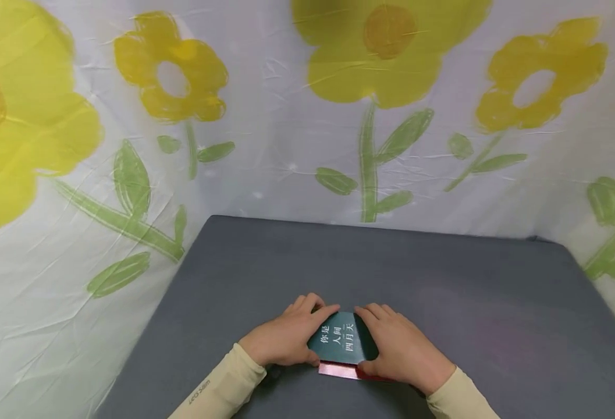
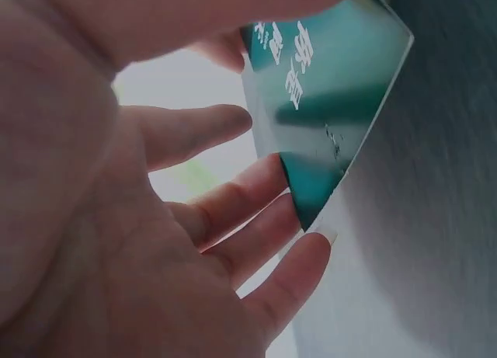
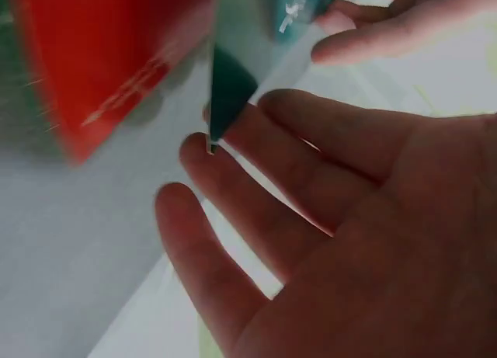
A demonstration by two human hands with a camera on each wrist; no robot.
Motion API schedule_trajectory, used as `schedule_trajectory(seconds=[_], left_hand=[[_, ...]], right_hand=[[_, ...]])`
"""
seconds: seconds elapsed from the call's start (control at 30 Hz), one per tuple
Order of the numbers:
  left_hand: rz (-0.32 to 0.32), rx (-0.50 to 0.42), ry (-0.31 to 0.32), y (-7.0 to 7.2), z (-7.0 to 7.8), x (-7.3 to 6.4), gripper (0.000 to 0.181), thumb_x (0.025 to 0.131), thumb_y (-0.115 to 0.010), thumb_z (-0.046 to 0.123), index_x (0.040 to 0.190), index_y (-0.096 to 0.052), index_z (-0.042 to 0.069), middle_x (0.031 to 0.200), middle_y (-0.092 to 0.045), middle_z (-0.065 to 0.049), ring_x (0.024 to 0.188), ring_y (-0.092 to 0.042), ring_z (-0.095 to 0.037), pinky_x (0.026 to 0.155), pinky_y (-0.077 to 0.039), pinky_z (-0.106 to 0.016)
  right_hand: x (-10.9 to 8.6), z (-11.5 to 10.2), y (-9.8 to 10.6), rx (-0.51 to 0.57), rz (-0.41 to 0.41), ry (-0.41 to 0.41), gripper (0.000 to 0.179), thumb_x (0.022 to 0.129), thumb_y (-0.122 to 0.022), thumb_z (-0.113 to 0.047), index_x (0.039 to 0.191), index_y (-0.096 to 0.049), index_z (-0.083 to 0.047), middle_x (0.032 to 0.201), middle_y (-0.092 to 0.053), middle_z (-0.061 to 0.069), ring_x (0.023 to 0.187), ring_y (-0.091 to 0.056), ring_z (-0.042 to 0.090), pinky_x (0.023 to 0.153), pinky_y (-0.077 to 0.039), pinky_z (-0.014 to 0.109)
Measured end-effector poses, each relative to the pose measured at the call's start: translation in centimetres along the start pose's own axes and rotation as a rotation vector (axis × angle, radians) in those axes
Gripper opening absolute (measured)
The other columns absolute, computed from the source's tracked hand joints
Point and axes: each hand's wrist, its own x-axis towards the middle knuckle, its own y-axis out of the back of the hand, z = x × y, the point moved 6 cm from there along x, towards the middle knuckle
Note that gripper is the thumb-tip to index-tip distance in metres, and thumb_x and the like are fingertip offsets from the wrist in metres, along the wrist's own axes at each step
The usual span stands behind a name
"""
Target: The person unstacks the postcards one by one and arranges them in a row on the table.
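A teal book (image 1: 338,343) with white characters on its cover is between my two hands, above the dark tabletop. My left hand (image 1: 286,334) grips its left end, thumb and fingers at opposite edges. On the right end, my right hand (image 1: 398,343) grips it the same way. The left wrist view shows fingertips against one corner of the teal cover (image 2: 334,71). A corner of the book (image 3: 231,86) meets the fingers in the right wrist view. Under its near edge is a flat red item (image 1: 338,370), blurred in the right wrist view; its kind is unclear.
A dark grey cloth-covered table (image 1: 443,279) extends around the hands. White curtain-like sheets with painted yellow flowers (image 1: 391,58) enclose its back and sides.
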Motion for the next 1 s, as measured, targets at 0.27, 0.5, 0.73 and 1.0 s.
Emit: schedule_trajectory(seconds=[0.27, 0.5, 0.73, 1.0], left_hand=[[0.074, 0.004, 0.068, 3.9, -5.9, -1.2, 0.093, 0.088, -0.090, 0.016, 0.167, -0.041, 0.012, 0.153, -0.045, -0.008, 0.139, -0.047, -0.029, 0.118, -0.046, -0.054], [0.086, -0.018, 0.191, 7.2, -12.5, -2.2, 0.097, 0.089, -0.088, 0.007, 0.170, -0.034, 0.012, 0.164, -0.040, -0.011, 0.151, -0.045, -0.033, 0.117, -0.048, -0.055], [0.054, -0.079, 0.209, 7.0, -18.0, -2.2, 0.102, 0.082, -0.092, 0.006, 0.168, -0.037, 0.012, 0.164, -0.042, -0.008, 0.143, -0.052, -0.029, 0.108, -0.052, -0.048], [0.031, -0.087, 0.222, 8.8, -20.7, -2.2, 0.106, 0.079, -0.095, 0.008, 0.168, -0.038, 0.012, 0.162, -0.045, -0.010, 0.140, -0.053, -0.029, 0.111, -0.051, -0.048]], right_hand=[[7.3, -3.7, 0.2, -0.102, 0.067, 0.059, 0.090, 0.079, -0.095, -0.045, 0.149, -0.061, 0.000, 0.144, -0.064, 0.014, 0.130, -0.063, 0.032, 0.110, -0.057, 0.051], [13.8, -7.1, -0.4, -0.137, 0.110, 0.132, 0.087, 0.085, -0.090, -0.049, 0.151, -0.059, -0.003, 0.146, -0.063, 0.011, 0.127, -0.064, 0.028, 0.107, -0.059, 0.043], [17.5, -8.3, -2.9, -0.100, 0.093, 0.133, 0.079, 0.086, -0.088, -0.050, 0.148, -0.063, -0.006, 0.145, -0.065, 0.009, 0.125, -0.066, 0.026, 0.101, -0.061, 0.042], [19.8, -9.5, -3.0, -0.073, 0.079, 0.123, 0.074, 0.088, -0.086, -0.048, 0.146, -0.064, -0.007, 0.147, -0.065, 0.009, 0.125, -0.063, 0.024, 0.103, -0.059, 0.037]])
